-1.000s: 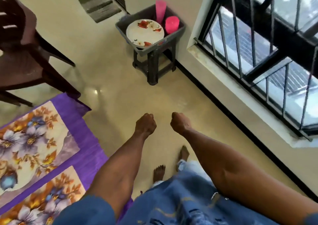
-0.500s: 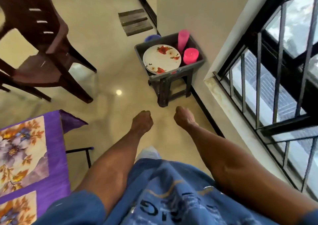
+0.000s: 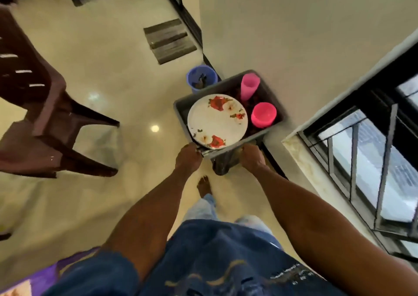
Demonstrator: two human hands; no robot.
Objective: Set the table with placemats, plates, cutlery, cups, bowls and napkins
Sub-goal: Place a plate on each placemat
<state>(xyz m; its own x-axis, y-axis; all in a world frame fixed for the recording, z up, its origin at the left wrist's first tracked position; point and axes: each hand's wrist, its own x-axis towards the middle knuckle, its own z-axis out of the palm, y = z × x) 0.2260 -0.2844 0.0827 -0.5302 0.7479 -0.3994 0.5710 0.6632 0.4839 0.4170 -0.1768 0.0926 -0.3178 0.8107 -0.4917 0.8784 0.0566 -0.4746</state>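
Grey tub [image 3: 181, 108] — hands [image 3: 188, 157] at its rim.

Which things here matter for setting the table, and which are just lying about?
For the job:
grey plastic tub
white floral round plate
tall pink tumbler
squat pink cup
left hand and right hand at its rim

Lying about:
brown plastic chair
blue bucket
striped floor mat

white lettering runs along the hem of the blue shirt [image 3: 226, 261], too blurred and skewed to read; nothing else carries text.
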